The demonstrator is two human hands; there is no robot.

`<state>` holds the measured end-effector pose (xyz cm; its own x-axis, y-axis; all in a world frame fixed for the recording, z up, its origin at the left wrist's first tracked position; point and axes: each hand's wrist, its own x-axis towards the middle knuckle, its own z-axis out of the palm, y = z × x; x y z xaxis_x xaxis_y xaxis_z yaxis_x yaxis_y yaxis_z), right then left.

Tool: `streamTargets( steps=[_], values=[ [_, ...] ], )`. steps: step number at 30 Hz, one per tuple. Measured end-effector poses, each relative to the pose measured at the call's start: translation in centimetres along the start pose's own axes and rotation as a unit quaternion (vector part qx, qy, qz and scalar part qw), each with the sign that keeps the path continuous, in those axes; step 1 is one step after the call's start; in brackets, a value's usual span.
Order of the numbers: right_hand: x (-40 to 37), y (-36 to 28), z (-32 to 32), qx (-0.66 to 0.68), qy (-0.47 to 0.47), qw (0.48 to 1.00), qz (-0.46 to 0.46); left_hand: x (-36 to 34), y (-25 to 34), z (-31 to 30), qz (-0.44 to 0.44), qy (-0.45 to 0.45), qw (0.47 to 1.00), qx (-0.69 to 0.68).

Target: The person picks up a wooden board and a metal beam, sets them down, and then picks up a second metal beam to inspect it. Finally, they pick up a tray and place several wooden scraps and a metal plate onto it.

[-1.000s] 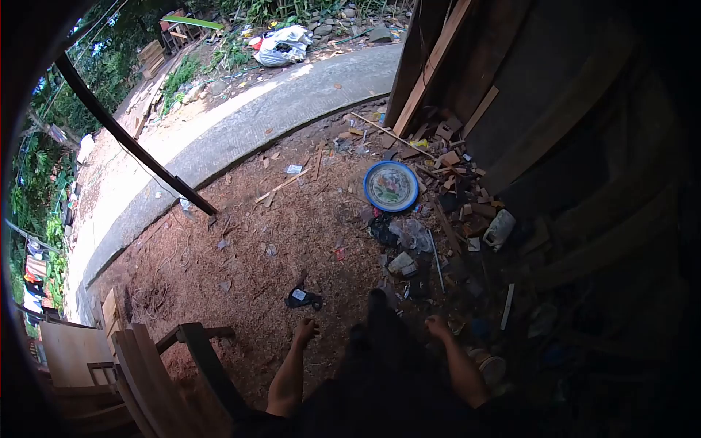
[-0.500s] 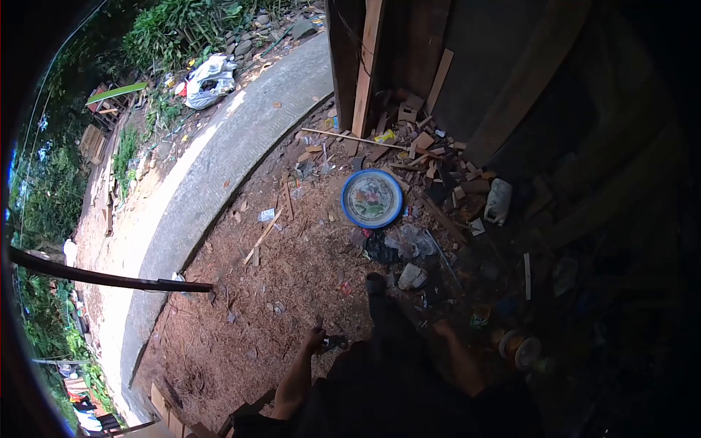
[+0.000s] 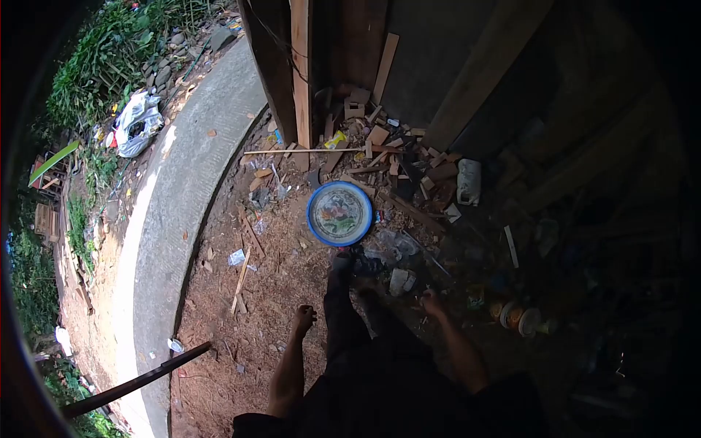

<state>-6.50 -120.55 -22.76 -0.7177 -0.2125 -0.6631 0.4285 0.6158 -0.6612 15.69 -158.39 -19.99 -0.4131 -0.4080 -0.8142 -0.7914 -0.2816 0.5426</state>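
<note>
My left hand (image 3: 304,320) hangs at my side above the sawdust-covered ground, fingers loosely curled and slightly apart, with nothing visible in it. On the other side, my right hand (image 3: 432,302) hangs in shadow with its fingers loose, and I see nothing in it. Neither hand touches anything. Ahead of my feet stands a round basin (image 3: 339,213) with a blue rim and a patterned bottom. One dark shoe (image 3: 342,263) is close to the basin's near edge.
Wood offcuts (image 3: 377,136) lie heaped by the wooden post (image 3: 301,73). A whitish jug (image 3: 469,182) stands right of them. Crumpled clear plastic (image 3: 398,244) lies near my feet. A curved concrete path (image 3: 171,219) runs along the left; a dark bar (image 3: 146,379) crosses its lower part.
I have stepped forward, so the basin is nearer my feet and the surroundings have shifted left in view. Both hands have swung forward, away from my body.
</note>
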Motion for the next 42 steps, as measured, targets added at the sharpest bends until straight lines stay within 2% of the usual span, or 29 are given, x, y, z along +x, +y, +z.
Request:
streamTargets(
  steps=[2, 4, 6, 7, 8, 9, 10, 11, 12, 14, 15, 16, 17, 18, 19, 20, 22, 24, 25, 26, 30, 32, 34, 36, 37, 39, 40, 42],
  values=[
    [-1.8, -4.3, -0.6, 0.015, 0.068, 0.997, 0.041, 2.8, 0.9, -0.6, -0.004, -0.016, 1.0, 0.006],
    [-1.6, -7.4, -0.5, 0.001, 0.084, 0.994, 0.065, 5.8, 1.9, -1.8, -0.002, -0.045, 0.998, 0.05],
    [-1.3, -6.4, 0.5, -0.131, 0.11, 0.98, 0.1, 10.5, 1.4, -2.4, 0.023, -0.053, 0.988, 0.145],
    [-0.4, -6.2, 0.3, -0.203, 0.119, 0.965, 0.117, 12.3, 2.8, -2.5, 0.024, -0.059, 0.988, 0.137],
    [0.8, -6.4, 0.3, -0.21, 0.121, 0.963, 0.117, 13.7, 4.2, -2.8, 0.075, -0.048, 0.979, 0.185],
    [2.1, -6.4, 1.1, -0.206, 0.133, 0.965, 0.092, 15.3, 5.6, -3.3, 0.125, -0.035, 0.963, 0.237],
    [2.8, -6.2, 2.1, -0.199, 0.142, 0.967, 0.073, 16.9, 6.9, -3.6, 0.147, -0.034, 0.962, 0.229],
    [3.9, -6.7, 3.0, -0.197, 0.141, 0.967, 0.082, 17.9, 9.0, -3.9, 0.14, -0.036, 0.962, 0.232],
    [5.7, -7.8, 3.7, -0.188, 0.143, 0.971, 0.05, 19.7, 10.7, -3.7, 0.144, -0.032, 0.962, 0.231],
    [9.4, -9.1, 5.0, -0.179, 0.145, 0.973, 0.03, 23.9, 12.3, -3.1, 0.158, -0.04, 0.956, 0.242],
    [11.9, -9.4, 5.8, -0.155, 0.135, 0.979, -0.009, 26.6, 12.8, -2.7, 0.171, -0.048, 0.951, 0.253],
    [13.6, -9.1, 7.0, -0.128, 0.123, 0.983, -0.04, 29.1, 13.1, -2.0, 0.191, -0.036, 0.943, 0.269],
    [16.1, -9.0, 7.7, -0.126, 0.119, 0.984, -0.033, 31.7, 13.5, -1.3, 0.239, -0.041, 0.929, 0.279],
    [18.2, -8.9, 8.7, -0.157, 0.115, 0.979, -0.066, 33.5, 14.4, -0.4, 0.251, -0.04, 0.926, 0.28],
    [20.6, -8.8, 9.8, -0.184, 0.113, 0.971, -0.102, 35.8, 14.7, 0.6, 0.279, -0.019, 0.912, 0.298],
    [23.6, -8.5, 10.4, -0.18, 0.104, 0.973, -0.099, 38.5, 14.4, 1.7, 0.304, -0.023, 0.909, 0.284],
    [29.3, -6.5, 11.8, -0.152, -0.001, 0.988, -0.014, 42.8, 14.5, 4.4, 0.344, -0.01, 0.897, 0.277],
    [35.6, -2.5, 13.0, -0.249, 0.025, 0.964, -0.087, 47.3, 13.6, 7.4, 0.371, -0.027, 0.878, 0.303],
    [38.7, -1.5, 13.2, -0.245, -0.004, 0.969, -0.045, 49.6, 12.9, 8.9, 0.391, -0.039, 0.858, 0.331],
    [41.8, 0.4, 13.8, -0.25, 0.012, 0.965, -0.072, 51.6, 12.4, 10.6, 0.43, -0.039, 0.827, 0.361],
    [51.3, 4.4, 14.8, -0.264, 0.069, 0.957, -0.094, 59.8, 11.0, 18.3, 0.487, -0.074, 0.767, 0.411],
    [55.9, 7.4, 14.1, -0.304, 0.102, 0.938, -0.131, 64.2, 10.8, 22.4, 0.535, -0.096, 0.732, 0.412],
    [59.8, 10.0, 13.1, -0.322, 0.157, 0.925, -0.125, 67.1, 11.5, 26.7, 0.591, -0.09, 0.699, 0.393],
    [62.9, 12.3, 11.6, -0.356, 0.222, 0.897, -0.141, 68.9, 13.0, 30.5, 0.616, -0.129, 0.668, 0.397],
    [64.3, 13.3, 10.7, -0.355, 0.226, 0.897, -0.139, 70.6, 13.4, 32.3, 0.629, -0.174, 0.645, 0.398],
    [66.7, 15.0, 8.9, -0.385, 0.266, 0.876, -0.116, 74.0, 12.9, 36.0, 0.668, -0.142, 0.602, 0.414],
    [67.7, 15.8, 7.9, -0.383, 0.273, 0.875, -0.116, 74.6, 13.2, 37.2, 0.672, -0.143, 0.597, 0.414],
    [69.2, 17.3, 6.0, -0.471, 0.295, 0.813, -0.174, 75.5, 13.8, 39.6, 0.702, -0.121, 0.532, 0.458]
  ],
)
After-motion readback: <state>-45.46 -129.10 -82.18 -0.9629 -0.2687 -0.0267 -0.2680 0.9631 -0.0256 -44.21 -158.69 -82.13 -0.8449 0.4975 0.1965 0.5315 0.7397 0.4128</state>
